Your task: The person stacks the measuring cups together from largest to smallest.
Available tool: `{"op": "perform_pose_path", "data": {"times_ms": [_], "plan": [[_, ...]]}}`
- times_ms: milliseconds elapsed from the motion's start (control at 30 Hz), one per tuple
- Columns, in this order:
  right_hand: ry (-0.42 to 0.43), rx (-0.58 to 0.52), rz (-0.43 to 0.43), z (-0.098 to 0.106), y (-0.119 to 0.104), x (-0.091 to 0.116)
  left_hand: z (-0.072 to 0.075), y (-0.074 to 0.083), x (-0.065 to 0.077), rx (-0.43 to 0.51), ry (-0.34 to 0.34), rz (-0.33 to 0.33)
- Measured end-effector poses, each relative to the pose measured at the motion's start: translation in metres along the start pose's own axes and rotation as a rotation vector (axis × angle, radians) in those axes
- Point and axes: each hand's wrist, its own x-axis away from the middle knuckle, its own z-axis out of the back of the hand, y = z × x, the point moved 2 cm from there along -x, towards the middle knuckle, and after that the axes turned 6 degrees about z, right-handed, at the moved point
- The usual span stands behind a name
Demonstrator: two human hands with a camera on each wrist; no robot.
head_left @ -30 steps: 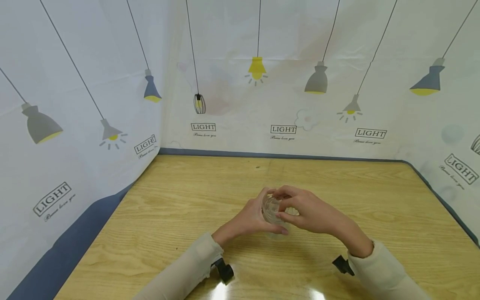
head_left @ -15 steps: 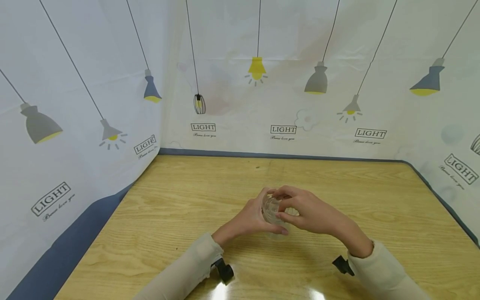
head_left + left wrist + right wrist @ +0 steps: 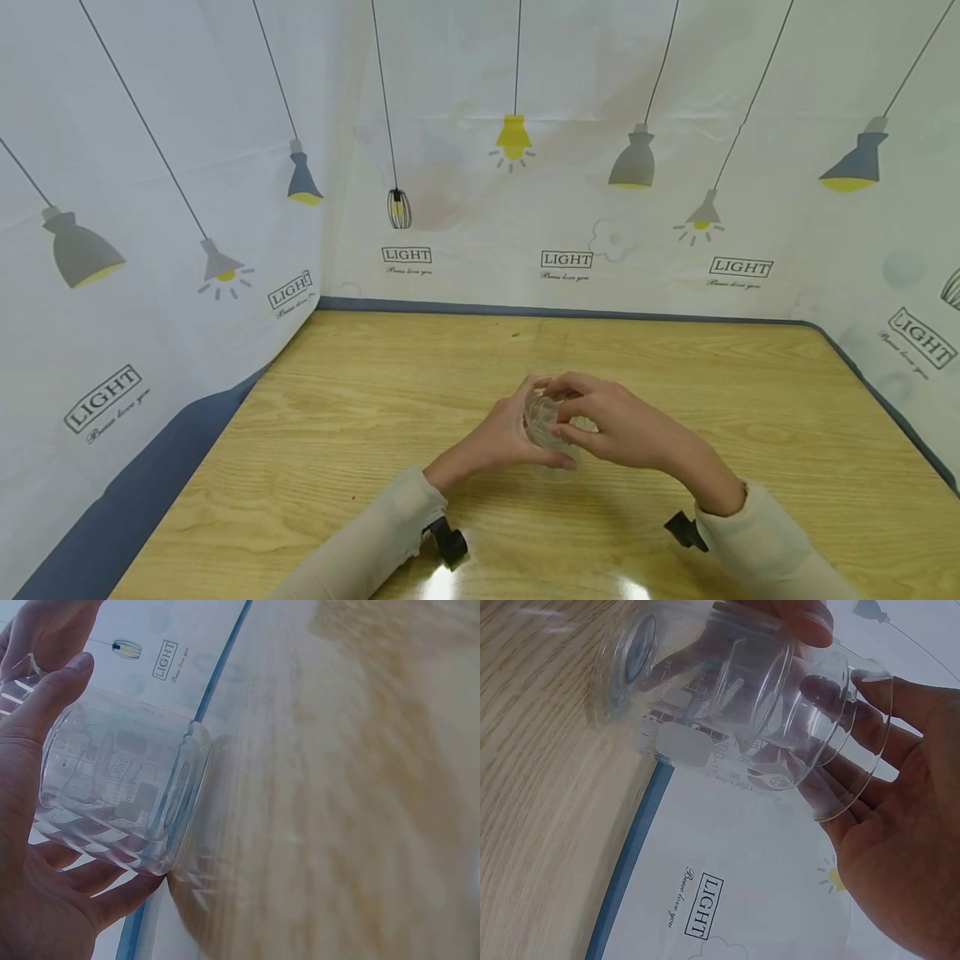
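A clear glass beaker (image 3: 542,417) with white printed markings stands upright on the table in front of me. My left hand (image 3: 498,435) curls round its side, thumb near and fingers behind, as the left wrist view of the printed wall (image 3: 131,780) also shows. From above, my right hand (image 3: 626,421) pinches the rim of a smaller clear cup-like piece (image 3: 840,802), whose lower part sits inside the beaker's top. In the right wrist view the thumb and fingers spread around that flared rim. Transparent walls overlap, so the inner piece's full shape is hard to make out.
The wood-grain table (image 3: 337,392) extends around both hands. White sheets (image 3: 480,208) printed with lamps enclose it at the back and sides, with a blue border along the bottom. Black wrist mounts (image 3: 450,543) are strapped at both cream sleeves.
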Motion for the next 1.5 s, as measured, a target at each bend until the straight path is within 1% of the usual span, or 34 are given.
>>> {"op": "perform_pose_path", "data": {"times_ms": [400, 667, 1033, 1500], "plan": [[-0.001, -0.011, 0.005, 0.0009, -0.0012, -0.0005, 0.0, 0.0006, 0.0004, 0.017, -0.007, -0.009], [-0.002, -0.003, 0.01, 0.0011, -0.0007, -0.0002, 0.0003, 0.0009, 0.0003, 0.008, -0.001, -0.006], [-0.022, 0.002, -0.024, 0.0022, -0.0028, -0.0006, 0.0001, 0.0003, 0.0004, 0.014, -0.002, -0.01], [-0.022, -0.002, -0.027, 0.0, -0.0021, -0.0006, -0.0007, -0.0023, -0.0005, 0.01, -0.004, -0.017]]}}
